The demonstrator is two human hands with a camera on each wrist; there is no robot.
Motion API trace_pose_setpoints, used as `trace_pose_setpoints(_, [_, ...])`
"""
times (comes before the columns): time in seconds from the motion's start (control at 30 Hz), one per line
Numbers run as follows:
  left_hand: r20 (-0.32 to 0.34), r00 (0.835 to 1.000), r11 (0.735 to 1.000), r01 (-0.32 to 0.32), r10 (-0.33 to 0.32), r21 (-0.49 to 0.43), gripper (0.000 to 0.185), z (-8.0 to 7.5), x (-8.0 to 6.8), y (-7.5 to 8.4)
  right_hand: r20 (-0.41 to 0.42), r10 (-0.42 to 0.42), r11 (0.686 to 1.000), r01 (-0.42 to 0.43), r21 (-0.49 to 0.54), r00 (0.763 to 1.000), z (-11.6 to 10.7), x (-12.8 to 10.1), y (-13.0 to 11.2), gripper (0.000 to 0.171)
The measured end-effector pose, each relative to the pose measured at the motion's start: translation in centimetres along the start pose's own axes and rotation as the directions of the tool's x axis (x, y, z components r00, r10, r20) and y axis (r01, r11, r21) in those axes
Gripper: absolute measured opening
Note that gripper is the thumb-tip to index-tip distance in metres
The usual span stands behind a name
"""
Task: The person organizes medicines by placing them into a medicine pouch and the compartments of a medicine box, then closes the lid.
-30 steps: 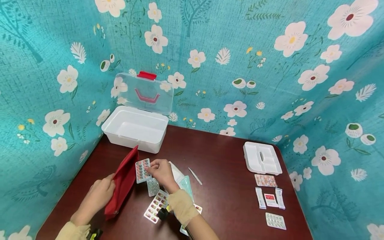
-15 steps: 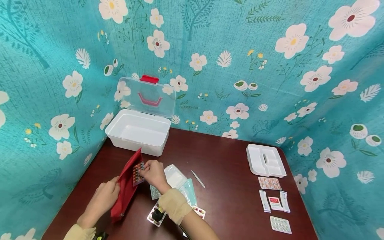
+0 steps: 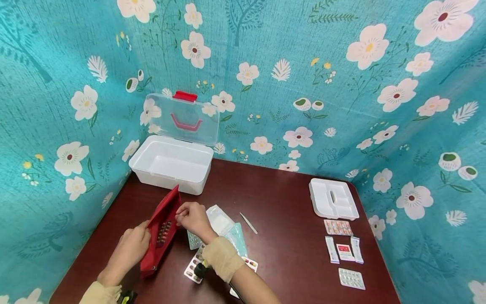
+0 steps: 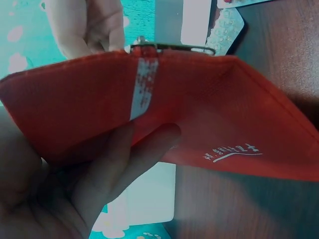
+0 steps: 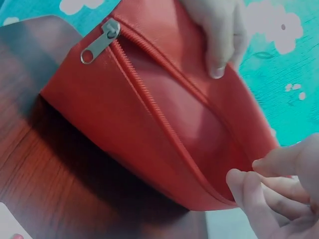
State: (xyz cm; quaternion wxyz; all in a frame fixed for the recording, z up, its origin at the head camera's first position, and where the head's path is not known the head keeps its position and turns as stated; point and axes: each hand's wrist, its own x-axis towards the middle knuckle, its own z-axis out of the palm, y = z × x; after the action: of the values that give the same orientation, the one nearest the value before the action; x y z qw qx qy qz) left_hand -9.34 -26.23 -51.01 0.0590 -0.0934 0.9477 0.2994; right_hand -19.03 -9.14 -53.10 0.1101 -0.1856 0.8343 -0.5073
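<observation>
Head view shows the red pouch [image 3: 161, 230] at lower left of the frame, the left hand [image 3: 133, 247] gripping its side, the right hand [image 3: 191, 217] pinching the mouth rim above the blister pack [image 3: 164, 230] inside. Best held wide, I judge, so nothing snags the zipper [image 5: 99, 42].

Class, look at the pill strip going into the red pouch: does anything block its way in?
Nothing visible does. The left hand holds the red pouch open, its zipper undone, and the pill strip already sits partly inside the mouth, with the right hand at the rim.
</observation>
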Motion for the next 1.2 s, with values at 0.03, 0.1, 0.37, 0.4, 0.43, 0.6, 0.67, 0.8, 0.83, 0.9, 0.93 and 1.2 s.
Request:
trace_pose_setpoints(0.03, [0.004,1.0,1.0,0.005,-0.005,-0.005,0.042,-0.1,0.0,0.0,0.003,-0.011,1.0,0.011,0.004,1.0,-0.4,-0.2,0.0,0.004])
trace_pose_setpoints(0.1, [0.005,1.0,1.0,0.003,-0.003,-0.007,0.043,-0.2,0.0,0.0,0.012,-0.027,1.0,0.027,0.014,1.0,-1.4,-0.8,0.0,0.006])
trace_pose_setpoints(0.37, [0.012,1.0,1.0,0.004,-0.004,0.005,0.042,-1.1,-0.2,-0.5,0.035,-0.126,0.985,0.13,-0.116,0.991,-5.7,-3.4,-0.7,0.01])
trace_pose_setpoints(0.4, [0.014,1.0,1.0,0.005,-0.005,0.006,0.042,-1.2,-0.3,-0.6,0.041,-0.14,0.982,0.144,-0.124,0.989,-6.1,-3.7,-0.8,0.011])
trace_pose_setpoints(0.43, [0.015,1.0,1.0,0.004,-0.004,0.008,0.041,-1.3,-0.2,-0.6,0.044,-0.15,0.979,0.155,-0.13,0.988,-6.4,-3.9,-0.7,0.011])
trace_pose_setpoints(0.6, [0.009,1.0,1.0,-0.015,0.015,0.012,0.04,-1.6,0.0,-0.7,0.055,-0.175,0.978,0.18,-0.103,0.983,-7.8,-5.5,0.2,0.013])
trace_pose_setpoints(0.67, [0.01,1.0,1.0,-0.019,0.018,0.006,0.04,-1.6,0.1,-0.6,0.055,-0.166,0.982,0.17,-0.085,0.985,-8.3,-6.4,0.8,0.013])
trace_pose_setpoints(0.8, [0.011,1.0,1.0,-0.015,0.015,-0.004,0.04,-1.4,0.2,-0.4,0.045,-0.152,0.986,0.154,-0.055,0.987,-9.4,-8.5,2.7,0.017])
trace_pose_setpoints(0.83, [0.01,1.0,1.0,-0.016,0.016,-0.007,0.041,-1.2,0.2,-0.3,0.038,-0.146,0.987,0.148,-0.061,0.989,-9.7,-9.0,3.3,0.019])
trace_pose_setpoints(0.9, [0.015,1.0,1.0,-0.015,0.016,-0.014,0.042,-0.9,0.2,-0.1,0.024,-0.131,0.987,0.133,-0.087,0.991,-10.4,-10.3,4.7,0.023])
trace_pose_setpoints(0.93, [0.019,1.0,1.0,-0.015,0.016,-0.02,0.043,-0.6,0.2,0.0,0.018,-0.116,0.987,0.117,-0.112,0.993,-10.8,-10.9,5.3,0.025])
trace_pose_setpoints(1.2, [0.025,1.0,0.998,-0.013,0.014,-0.055,0.043,-0.1,0.1,-0.2,0.007,0.017,0.954,-0.015,-0.301,1.0,-12.5,-14.6,9.4,0.043])
